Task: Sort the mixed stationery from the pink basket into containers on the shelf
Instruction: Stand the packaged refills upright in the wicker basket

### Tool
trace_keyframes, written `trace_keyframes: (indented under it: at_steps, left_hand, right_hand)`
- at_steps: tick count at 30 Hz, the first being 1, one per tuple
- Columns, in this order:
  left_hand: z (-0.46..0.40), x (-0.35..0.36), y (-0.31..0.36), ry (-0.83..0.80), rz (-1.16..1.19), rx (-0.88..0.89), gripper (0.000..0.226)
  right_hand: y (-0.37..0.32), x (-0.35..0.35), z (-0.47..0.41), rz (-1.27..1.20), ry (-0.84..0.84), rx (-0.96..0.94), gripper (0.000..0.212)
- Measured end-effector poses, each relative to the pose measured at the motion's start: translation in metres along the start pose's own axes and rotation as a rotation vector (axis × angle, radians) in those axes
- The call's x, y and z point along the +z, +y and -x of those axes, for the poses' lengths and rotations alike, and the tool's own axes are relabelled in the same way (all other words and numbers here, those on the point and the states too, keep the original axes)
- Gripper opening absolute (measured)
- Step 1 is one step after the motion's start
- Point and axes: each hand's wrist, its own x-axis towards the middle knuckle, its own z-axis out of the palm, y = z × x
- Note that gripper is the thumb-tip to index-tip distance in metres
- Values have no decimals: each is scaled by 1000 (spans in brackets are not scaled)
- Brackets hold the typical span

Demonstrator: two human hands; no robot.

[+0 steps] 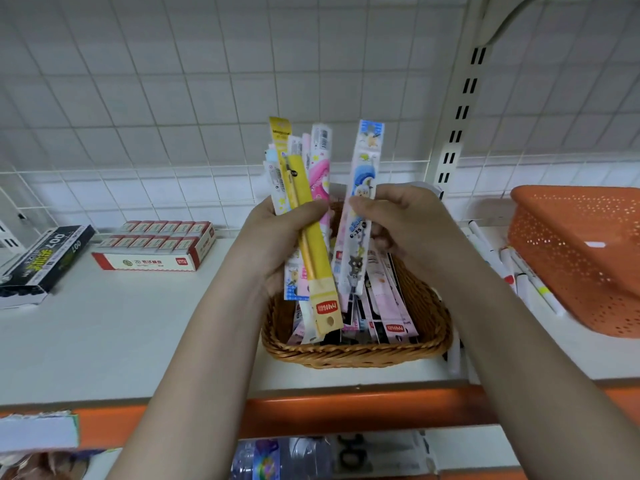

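The white shelf [138, 327] has an orange front edge and a wire grid behind; on it, far right, one orange perforated basket [581, 258] lies tilted, with several white markers [526, 278] beside it, too overlapped to count; at centre sits one wicker basket [356, 353] holding many flat pen packs [388, 306], some with a red label too blurred to read; left of it a red-and-white tray [156, 249] carries two rows of small boxes, about six each, its writing illegible; far left, two black boxes [41, 261] read "007". The left hand [277, 244], fingers curled, grips a fan of packs above the wicker basket, a yellow pack [308, 237] in front with an unreadable red label; the right hand [405, 226] pinches one blue pack [360, 209] marked "0.35" between thumb and fingers.
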Motion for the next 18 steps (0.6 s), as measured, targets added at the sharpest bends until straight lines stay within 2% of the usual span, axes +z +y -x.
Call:
trace_keyframes:
  at_steps: [4,6,9,11,13,15,17,18]
  left_hand:
    - [-3,-13,5,58,48,-43,10]
    - [-5,-21,6,81,55,-54,8]
    - [-8,-30,5,105,87,-52,8]
    - [-9,-34,4,109,99,-60,9]
    - [-9,-37,4,111,107,-71,11]
    - [-10,-39,3,115,103,-86,16]
    - [-12,-39,2,120,67,-110,23]
    - [-12,-39,1,120,53,-130,25]
  right_hand:
    - [-10,-21,-6,27,116,9,10]
    - [-8,-26,-13,167,111,32,12]
    - [7,-18,-16,481,-75,188,17]
    - [19,-12,-14,593,-162,255,23]
    - [18,-15,-14,626,-79,181,25]
    - [7,-25,-13,484,25,54,17]
    - [-3,-32,-10,366,26,-98,7]
    - [-3,-33,-8,445,-19,-175,11]
